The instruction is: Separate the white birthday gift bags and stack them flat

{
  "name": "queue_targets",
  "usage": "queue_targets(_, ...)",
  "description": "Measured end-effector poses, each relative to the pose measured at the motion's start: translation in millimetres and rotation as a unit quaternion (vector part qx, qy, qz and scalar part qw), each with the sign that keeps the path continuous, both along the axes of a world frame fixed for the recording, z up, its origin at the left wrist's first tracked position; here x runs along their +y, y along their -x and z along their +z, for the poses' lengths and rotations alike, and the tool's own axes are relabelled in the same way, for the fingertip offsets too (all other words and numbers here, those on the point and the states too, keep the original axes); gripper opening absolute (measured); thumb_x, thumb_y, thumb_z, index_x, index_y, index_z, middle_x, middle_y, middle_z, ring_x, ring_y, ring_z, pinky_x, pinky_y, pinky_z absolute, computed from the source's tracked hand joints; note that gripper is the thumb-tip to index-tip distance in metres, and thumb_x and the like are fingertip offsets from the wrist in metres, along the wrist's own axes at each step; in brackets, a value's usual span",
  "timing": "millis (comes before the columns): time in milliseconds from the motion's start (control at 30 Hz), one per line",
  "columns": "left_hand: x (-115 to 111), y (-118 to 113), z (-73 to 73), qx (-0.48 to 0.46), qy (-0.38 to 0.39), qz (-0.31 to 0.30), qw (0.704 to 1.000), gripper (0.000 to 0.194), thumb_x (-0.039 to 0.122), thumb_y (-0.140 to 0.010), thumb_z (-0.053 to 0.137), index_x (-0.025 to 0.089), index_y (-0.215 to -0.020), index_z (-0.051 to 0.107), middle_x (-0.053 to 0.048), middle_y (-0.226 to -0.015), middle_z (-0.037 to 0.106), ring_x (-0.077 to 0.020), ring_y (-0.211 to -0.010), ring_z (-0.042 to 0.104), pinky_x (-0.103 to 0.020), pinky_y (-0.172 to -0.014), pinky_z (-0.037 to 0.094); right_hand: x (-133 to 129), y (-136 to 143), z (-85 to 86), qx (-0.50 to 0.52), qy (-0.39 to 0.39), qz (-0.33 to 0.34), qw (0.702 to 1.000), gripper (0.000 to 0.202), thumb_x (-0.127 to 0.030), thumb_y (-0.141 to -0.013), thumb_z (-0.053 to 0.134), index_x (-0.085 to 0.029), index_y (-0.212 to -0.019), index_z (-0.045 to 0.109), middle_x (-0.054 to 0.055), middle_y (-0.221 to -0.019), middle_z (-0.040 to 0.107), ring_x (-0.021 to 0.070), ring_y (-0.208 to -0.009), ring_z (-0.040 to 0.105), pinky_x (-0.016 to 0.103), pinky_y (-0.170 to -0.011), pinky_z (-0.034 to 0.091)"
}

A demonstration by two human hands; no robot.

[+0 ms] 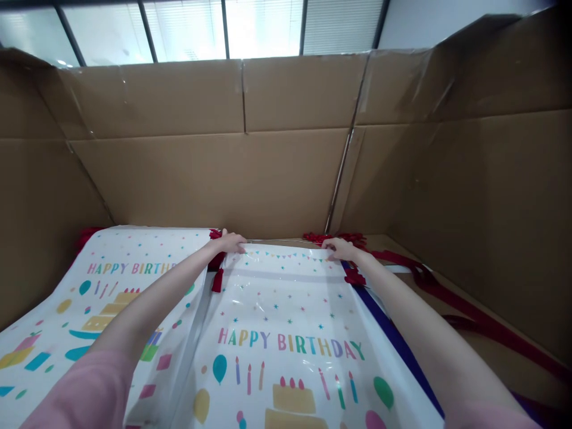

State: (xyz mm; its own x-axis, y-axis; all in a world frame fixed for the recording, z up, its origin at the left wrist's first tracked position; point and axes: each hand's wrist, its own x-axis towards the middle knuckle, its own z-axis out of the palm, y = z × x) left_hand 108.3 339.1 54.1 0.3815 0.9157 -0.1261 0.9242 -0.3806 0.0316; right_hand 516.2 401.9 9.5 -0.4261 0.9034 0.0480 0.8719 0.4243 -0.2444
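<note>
Sheet [286, 322]: lay within cardboard walls [290, 179], long axis running near to far.
Left grip [230, 242]: grasped top-left corner.
Right grip [340, 248]: grasped top-right corner, equally near.

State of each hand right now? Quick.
Left hand: on the top-left corner of the center birthday sheet; whether closed on it can't be told.
Right hand: fingers bent at its top-right corner; grip likewise can't be told.

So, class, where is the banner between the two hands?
In the head view, the banner is at lower centre, right of another banner, its top corners at the left hand and right hand.
</note>
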Motion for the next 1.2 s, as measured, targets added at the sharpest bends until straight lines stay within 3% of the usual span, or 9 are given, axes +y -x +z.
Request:
queue_targets(100, 3, 2, -9.1, -0.002, -0.015, -0.002, 1.0, 0.024, 0.039, -0.08, 0.053, 0.02, -0.087, 0.064, -0.006, -0.09, 0.066, -0.0246, -0.092, 0.055, -0.041, -0.095, 0.026, 3, 2, -8.4, 0.061, 0.034, 0.02, 0.997, 0.037, -0.014, -0.056, 0.058, -0.018, -0.093, 0.062, 0.004, -0.1, 0.064, 0.0193, -0.093, 0.059, 0.027, -0.078, 0.045)
queue_targets(200, -2, 2, -15.0, -0.015, -0.053, -0.007, 0.998, 0.022, 0.038, -0.08, 0.056, 0.021, -0.092, 0.064, -0.007, -0.093, 0.065, -0.0274, -0.102, 0.051, -0.042, -0.095, 0.026, -6, 13, -12.7, 0.098, -0.003, 0.028, 0.995, 0.044, -0.015, -0.062, 0.058, -0.018, -0.105, 0.061, 0.006, -0.114, 0.061, 0.02, -0.106, 0.056, 0.028, -0.092, 0.042)
queue_targets(333, -30, 12, -12.9, -0.051, -0.14, -0.006, 0.989, 0.032, 0.033, -0.088, 0.046, 0.025, -0.118, 0.053, -0.009, -0.13, 0.052, -0.028, -0.119, 0.038, -0.047, -0.099, 0.02, -35, 45, -13.3, 0.03, -0.031, 0.052, 0.998, 0.041, -0.03, -0.076, 0.054, -0.02, -0.116, 0.06, 0.007, -0.125, 0.056, 0.0231, -0.119, 0.049, 0.034, -0.102, 0.035)
queue_targets(433, -73, 44, -10.0, -0.058, -0.197, 0.001, 0.979, 0.037, 0.036, -0.092, 0.037, 0.026, -0.126, 0.048, -0.008, -0.143, 0.038, -0.0282, -0.125, 0.034, -0.05, -0.102, 0.017, -64, 75, -8.8, -0.041, -0.002, 0.083, 0.996, 0.05, -0.04, -0.08, 0.051, -0.025, -0.127, 0.054, 0.008, -0.136, 0.047, 0.028, -0.129, 0.037, 0.044, -0.105, 0.03)
queue_targets(533, -130, 100, -16.6, -0.036, -0.21, 0.042, 0.976, 0.045, 0.044, -0.092, 0.034, 0.03, -0.134, 0.043, -0.007, -0.147, 0.033, -0.0293, -0.129, 0.033, -0.051, -0.104, 0.018, -92, 105, 0.5, -0.076, 0.034, 0.125, 0.989, 0.058, -0.045, -0.08, 0.051, -0.028, -0.136, 0.045, 0.008, -0.143, 0.036, 0.0308, -0.136, 0.026, 0.053, -0.106, 0.022)
queue_targets(667, -212, 176, -42.6, -0.002, -0.122, 0.107, 0.987, 0.06, 0.058, -0.089, 0.032, 0.032, -0.144, 0.03, -0.006, -0.151, 0.024, -0.0327, -0.135, 0.027, -0.05, -0.105, 0.022, -120, 149, 14.8, -0.072, 0.032, 0.166, 0.983, 0.055, -0.043, -0.082, 0.049, -0.027, -0.135, 0.045, 0.009, -0.143, 0.037, 0.0299, -0.135, 0.026, 0.052, -0.106, 0.02)
queue_targets(767, -260, 203, -61.9, -0.004, -0.054, 0.145, 0.988, 0.064, 0.062, -0.089, 0.028, 0.036, -0.147, 0.02, -0.005, -0.152, 0.018, -0.0331, -0.137, 0.023, -0.055, -0.106, 0.018, -134, 189, 23.3, -0.071, 0.005, 0.193, 0.979, 0.051, -0.042, -0.083, 0.049, -0.025, -0.132, 0.048, 0.011, -0.139, 0.042, 0.0306, -0.13, 0.033, 0.052, -0.102, 0.026)
queue_targets(967, -316, 195, -67.5, -0.011, -0.01, 0.122, 0.992, 0.057, 0.061, -0.091, 0.022, 0.042, -0.145, 0.018, -0.002, -0.153, 0.014, -0.0299, -0.139, 0.019, -0.059, -0.108, 0.006, -152, 272, 38.9, -0.022, -0.062, 0.222, 0.973, 0.04, -0.037, -0.084, 0.051, -0.025, -0.122, 0.055, 0.01, -0.126, 0.052, 0.0291, -0.12, 0.04, 0.049, -0.097, 0.029)
queue_targets(1200, -369, 182, -47.3, -0.044, 0.01, 0.077, 0.996, 0.053, 0.061, -0.089, 0.034, 0.044, -0.139, 0.034, -0.006, -0.141, 0.04, -0.0307, -0.129, 0.036, -0.059, -0.108, 0.006, -137, 357, 56.5, 0.02, -0.111, 0.175, 0.978, 0.04, -0.037, -0.089, 0.043, -0.024, -0.126, 0.052, 0.012, -0.127, 0.048, 0.028, -0.118, 0.04, 0.045, -0.094, 0.032)
